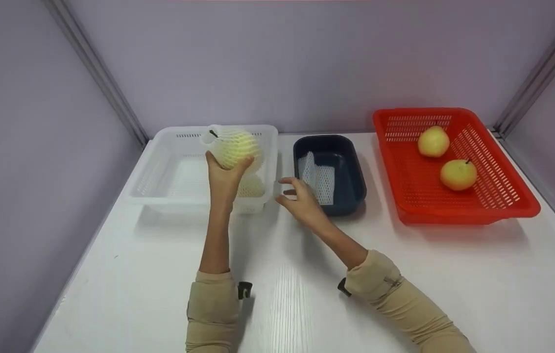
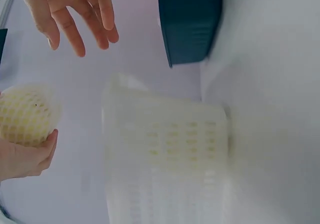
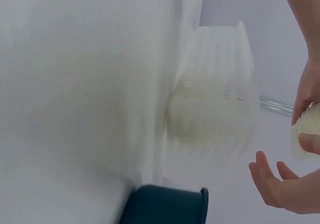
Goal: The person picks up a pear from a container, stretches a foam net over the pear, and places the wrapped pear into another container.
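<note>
My left hand (image 1: 223,179) grips a yellow pear (image 1: 239,147) wrapped in a white foam net, above the right part of a white basket (image 1: 169,200). The stem pokes toward the net's open end at upper left. In the left wrist view, the netted pear (image 2: 27,116) sits between thumb and fingers. My right hand (image 1: 301,202) hovers between the white basket and a dark blue bin (image 1: 350,171), fingers parted and slightly bent, holding nothing. Another netted pear (image 1: 251,186) shows inside the white basket below the left hand.
Inside the blue bin lie white foam nets (image 1: 325,184). A red basket (image 1: 453,212) at the right holds two bare yellow pears, one toward the back (image 1: 433,141) and one nearer (image 1: 458,174). Pale walls enclose the white table (image 1: 287,294) at the back and sides.
</note>
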`<state>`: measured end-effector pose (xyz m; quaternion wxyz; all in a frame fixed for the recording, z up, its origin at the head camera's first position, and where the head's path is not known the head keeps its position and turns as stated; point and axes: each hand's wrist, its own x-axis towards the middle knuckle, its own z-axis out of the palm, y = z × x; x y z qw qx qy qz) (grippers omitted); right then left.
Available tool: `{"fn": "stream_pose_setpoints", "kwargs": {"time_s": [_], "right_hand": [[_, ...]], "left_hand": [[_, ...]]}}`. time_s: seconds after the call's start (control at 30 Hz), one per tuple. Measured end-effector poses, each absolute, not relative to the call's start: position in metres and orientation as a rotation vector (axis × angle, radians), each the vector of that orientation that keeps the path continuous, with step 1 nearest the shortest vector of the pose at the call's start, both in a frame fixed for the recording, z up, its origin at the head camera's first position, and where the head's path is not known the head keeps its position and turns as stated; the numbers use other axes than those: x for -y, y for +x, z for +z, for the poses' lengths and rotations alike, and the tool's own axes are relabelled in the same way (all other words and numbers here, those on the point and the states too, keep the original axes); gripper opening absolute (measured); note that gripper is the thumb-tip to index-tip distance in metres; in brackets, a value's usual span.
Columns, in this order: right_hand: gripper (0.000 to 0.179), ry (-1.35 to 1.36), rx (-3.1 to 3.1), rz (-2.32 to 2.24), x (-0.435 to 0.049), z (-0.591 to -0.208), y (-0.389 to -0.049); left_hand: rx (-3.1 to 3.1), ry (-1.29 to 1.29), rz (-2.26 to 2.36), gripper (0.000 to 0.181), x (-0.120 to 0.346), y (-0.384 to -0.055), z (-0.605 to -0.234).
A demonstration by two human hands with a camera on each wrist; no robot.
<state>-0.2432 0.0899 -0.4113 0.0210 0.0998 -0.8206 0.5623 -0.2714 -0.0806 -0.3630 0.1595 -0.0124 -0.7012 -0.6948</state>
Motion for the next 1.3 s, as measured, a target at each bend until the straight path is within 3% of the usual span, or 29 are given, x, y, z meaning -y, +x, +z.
{"fn": "stream_pose_setpoints", "kwargs": {"time_s": [0.13, 0.4, 0.77, 1.0, 1.3], "right_hand": [[0.05, 0.317, 2.63, 1.752, -0.081, -0.415, -0.247], [0.045, 0.361, 2.674, 1.745, -0.071, -0.422, -0.256], [0.048, 0.138, 2.509, 1.822, -0.05, -0.434, -0.274], [0.044, 0.076, 2.509, 1.808, -0.045, -0.436, -0.273], [0.039, 0.091, 2.488, 1.83, -0.049, -0.438, -0.27]], "left_hand": [[2.0, 0.05, -1.969, 0.092, 0.096, -0.281, -0.37], [1.955, 0.127, -1.98, 0.076, 0.119, -0.297, -0.382], [2.304, 0.319, -1.71, 0.097, 0.148, -0.333, -0.397], [2.714, 0.281, -1.356, 0.091, 0.163, -0.353, -0.413], [3.073, 0.207, -1.35, 0.108, 0.166, -0.355, -0.416]]}}
